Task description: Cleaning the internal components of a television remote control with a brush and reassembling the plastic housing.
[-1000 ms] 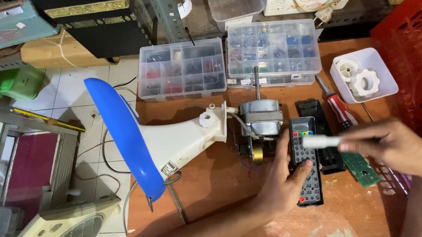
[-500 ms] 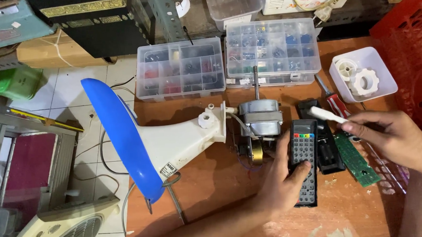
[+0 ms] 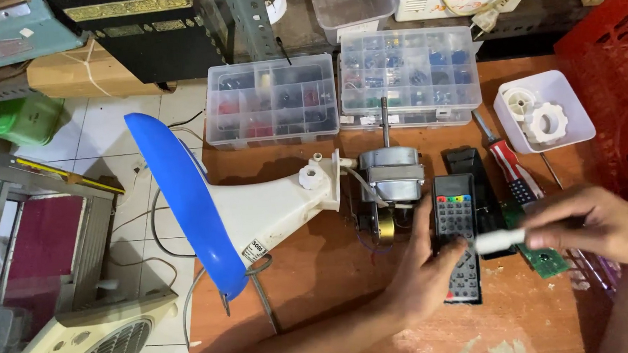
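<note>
My left hand (image 3: 424, 274) grips a black remote control (image 3: 457, 220) with coloured buttons, lying flat on the wooden table (image 3: 318, 282). My right hand (image 3: 591, 224) pinches a small white cylinder (image 3: 499, 241) and holds its tip over the lower part of the remote. Under my right hand lies a green circuit board (image 3: 547, 260). Just left of the remote sits a fan motor (image 3: 390, 174) with its shaft pointing away, fixed to a white fan neck (image 3: 276, 206) with a blue base (image 3: 188, 203).
Two clear compartment boxes (image 3: 272, 101) (image 3: 408, 70) of small parts stand at the table's far edge. A white tub (image 3: 561, 95) holds white plastic nuts. A red-handled screwdriver (image 3: 511, 164) and a black cover (image 3: 472, 169) lie by the remote. A red crate (image 3: 613, 79) is at right.
My right hand has brought the white cylinder down and left, from above the remote's top to over its lower half. My left hand still holds the remote.
</note>
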